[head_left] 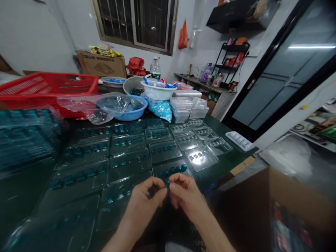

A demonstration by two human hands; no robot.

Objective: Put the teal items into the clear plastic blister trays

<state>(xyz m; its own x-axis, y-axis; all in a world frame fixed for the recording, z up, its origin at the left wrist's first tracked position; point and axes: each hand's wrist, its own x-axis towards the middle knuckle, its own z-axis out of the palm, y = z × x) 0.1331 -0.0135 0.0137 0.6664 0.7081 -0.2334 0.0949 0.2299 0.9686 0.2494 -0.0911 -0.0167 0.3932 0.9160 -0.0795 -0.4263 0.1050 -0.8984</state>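
My left hand (148,196) and my right hand (185,192) meet over the near edge of the table, thumbs and forefingers pinched and nearly touching. Something small and dark may sit between the fingertips, too small to name. Just beyond the fingers lies a clear plastic tray (160,168) with a row of teal pieces in its hollows. More clear trays spread in rows to the left and behind, many with teal pieces, such as the tray (147,154). Farther right, the trays (190,162) look colourless.
A tall stack of teal-filled trays (26,140) stands at left, before a red basket (49,84). Behind the rows are a blue basin (131,113), a white bowl (159,92), a patterned blue bag (160,110) and stacked clear boxes (183,105). A cardboard box (244,206) is at lower right.
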